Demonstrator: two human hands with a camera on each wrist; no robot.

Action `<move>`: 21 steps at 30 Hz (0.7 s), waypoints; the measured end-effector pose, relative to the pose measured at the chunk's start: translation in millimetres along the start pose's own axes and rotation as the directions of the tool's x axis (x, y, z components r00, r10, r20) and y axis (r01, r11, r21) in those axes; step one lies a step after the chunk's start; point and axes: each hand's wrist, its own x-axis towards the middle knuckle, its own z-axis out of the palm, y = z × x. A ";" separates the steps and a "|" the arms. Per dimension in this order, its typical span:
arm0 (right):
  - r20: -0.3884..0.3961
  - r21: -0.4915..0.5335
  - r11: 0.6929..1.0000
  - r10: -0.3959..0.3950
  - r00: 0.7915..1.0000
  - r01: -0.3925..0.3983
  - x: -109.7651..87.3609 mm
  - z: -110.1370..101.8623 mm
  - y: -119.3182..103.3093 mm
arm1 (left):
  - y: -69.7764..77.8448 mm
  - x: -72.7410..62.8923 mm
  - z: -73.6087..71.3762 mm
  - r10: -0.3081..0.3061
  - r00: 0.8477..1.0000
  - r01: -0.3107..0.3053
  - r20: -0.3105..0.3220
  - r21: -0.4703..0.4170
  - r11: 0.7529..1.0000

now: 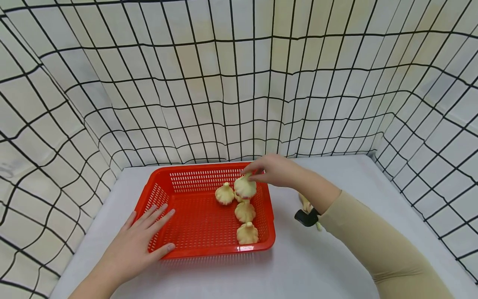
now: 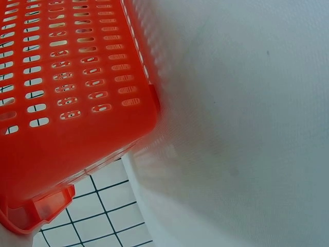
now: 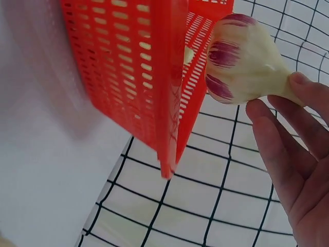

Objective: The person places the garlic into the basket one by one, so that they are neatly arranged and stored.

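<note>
Your right hand (image 1: 274, 169) pinches a garlic bulb (image 1: 244, 187) by its neck, with other bulbs (image 1: 245, 212) below and nearer you. Your left hand (image 1: 136, 247), fingers spread and holding nothing, lies at the near-left rim of the red basket (image 1: 199, 222). A light neck pinch should serve; best lower gently, steadying the basket with your left.

Head view: set above and on near side of red plastic basket (image 1: 198, 226), facing forward and down; whole basket and black netting (image 1: 254, 74) behind it in frame. Left wrist view: just outside basket, close, facing slotted outer wall and corner. Right wrist view: close beside basket, oblique to outer wall and rim. Shared by head and right wrist views: basket, garlic bulb (image 1: 245, 187) at basket, right hand (image 1: 278, 170) pinching bulb.
</note>
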 end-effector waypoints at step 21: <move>0.229 -0.159 0.974 -0.121 0.966 0.160 59.0 36.3 -32.6 | -0.9 0.6 0.3 0.000 1.000 0.000 0.000 -0.001 1.000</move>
